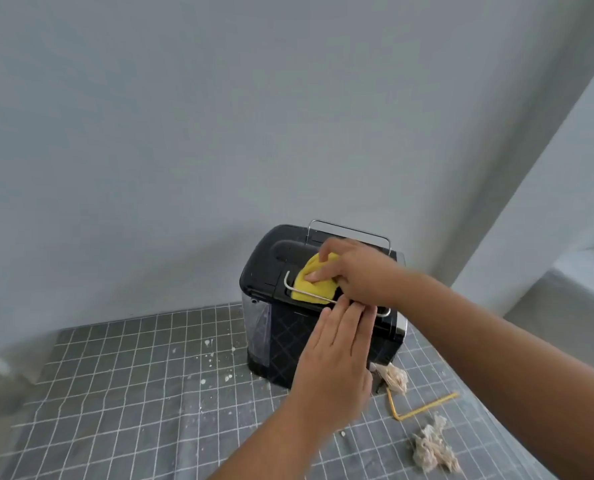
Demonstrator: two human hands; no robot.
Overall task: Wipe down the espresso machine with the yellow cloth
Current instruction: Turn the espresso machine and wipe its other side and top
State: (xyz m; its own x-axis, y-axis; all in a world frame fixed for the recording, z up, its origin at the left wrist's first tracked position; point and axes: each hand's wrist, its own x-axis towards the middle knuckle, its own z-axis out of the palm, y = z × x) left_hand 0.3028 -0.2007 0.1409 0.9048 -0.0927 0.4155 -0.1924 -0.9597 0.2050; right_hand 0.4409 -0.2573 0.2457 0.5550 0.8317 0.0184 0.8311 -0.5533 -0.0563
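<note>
Wiping underway: right hand [352, 268] grips folded yellow cloth [311, 284] atop boxy black espresso machine [288, 327]; left hand [338, 344], fingers flat, braces front, below; next, likely sweep cloth across remaining top.

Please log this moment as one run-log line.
right hand presses yellow cloth on espresso machine top | left hand flat against machine side | wiping underway

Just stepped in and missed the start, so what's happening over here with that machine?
A person is wiping the top of a black espresso machine. Their right hand presses a folded yellow cloth onto the lid, inside the metal rail. The left hand lies flat, fingers straight, against the near upper edge, apparently steadying it. The machine stands on a grey gridded mat, with a bent yellow straw and frayed tufts lying nearby.
</note>
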